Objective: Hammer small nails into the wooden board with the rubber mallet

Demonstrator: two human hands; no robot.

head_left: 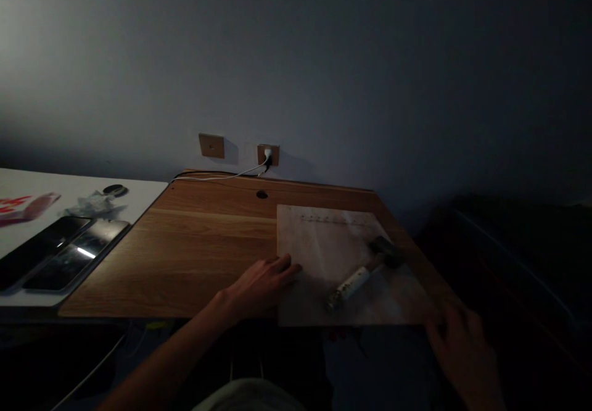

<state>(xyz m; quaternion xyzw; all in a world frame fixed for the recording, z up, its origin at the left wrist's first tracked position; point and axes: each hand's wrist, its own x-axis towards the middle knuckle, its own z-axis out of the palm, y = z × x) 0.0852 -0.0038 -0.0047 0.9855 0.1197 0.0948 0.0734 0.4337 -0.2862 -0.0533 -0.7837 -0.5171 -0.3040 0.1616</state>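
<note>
Now the left hand point(266, 278) curls its fingers at a pale board's point(319, 244) left edge, the right hand point(462, 340) lying by its near right corner; whether either clamps it, I cannot tell. Between them rests a dark-headed hammer point(357, 281); beyond, a wooden tabletop point(208, 232).

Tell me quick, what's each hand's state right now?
Left hand: loosely open, at the board's left edge.
Right hand: near the board's near right corner; too dark to tell.

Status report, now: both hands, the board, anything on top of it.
Left hand at left edge of board. Right hand by near right corner, contact too dark to tell. Board flat on wooden table; hammer on top.
</note>
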